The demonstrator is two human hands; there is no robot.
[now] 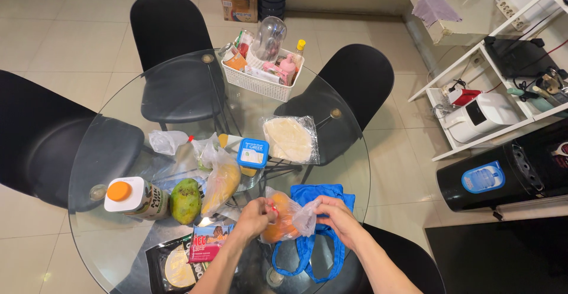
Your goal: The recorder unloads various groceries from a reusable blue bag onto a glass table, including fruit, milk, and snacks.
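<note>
Both hands pinch one clear plastic bag of orange fruit (283,218) at 6 o'clock on the round glass tabletop (349,152): left hand (255,216) clenched on its neck, right hand (335,212) grasping its side. It appears already out of the one blue cloth bag (319,235) beneath. Already laid out: one green mango (186,200), one carton (135,197), one flatbread pack (290,138), one tub (253,153).

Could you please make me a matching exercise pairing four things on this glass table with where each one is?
Things:
1. clear bag
2. white basket
3. carton
4. blue bag

Places:
A. far edge of the table
B. left of the green mango
C. held by the left hand and right hand
D. under the hands, near edge

Pairs: 1-C, 2-A, 3-B, 4-D
</note>
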